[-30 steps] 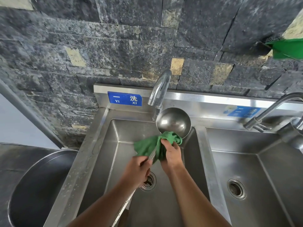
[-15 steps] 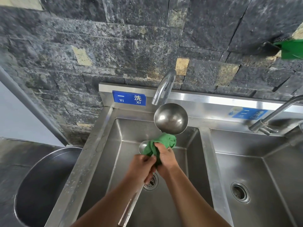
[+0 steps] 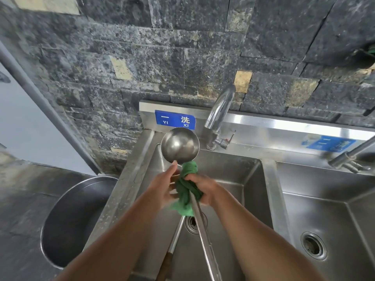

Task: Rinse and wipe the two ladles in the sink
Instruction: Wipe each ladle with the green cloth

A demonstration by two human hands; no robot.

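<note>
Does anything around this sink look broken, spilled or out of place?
Nothing looks broken or spilled. The right hand grips a green cloth wrapped round the ladle handle; the left hand steadies it. A second handle lies in the sink. The only wear is the faded, scuffed blue sign on the right.

1. Blue sign (image 3: 175, 120) on the sink backsplash (image 3: 263, 126), left of the faucet (image 3: 218, 116): white "一 洗", with "YI XI" beneath.
2. Second blue sign (image 3: 329, 143), right of the faucet: white characters, too blurred to read.
</note>
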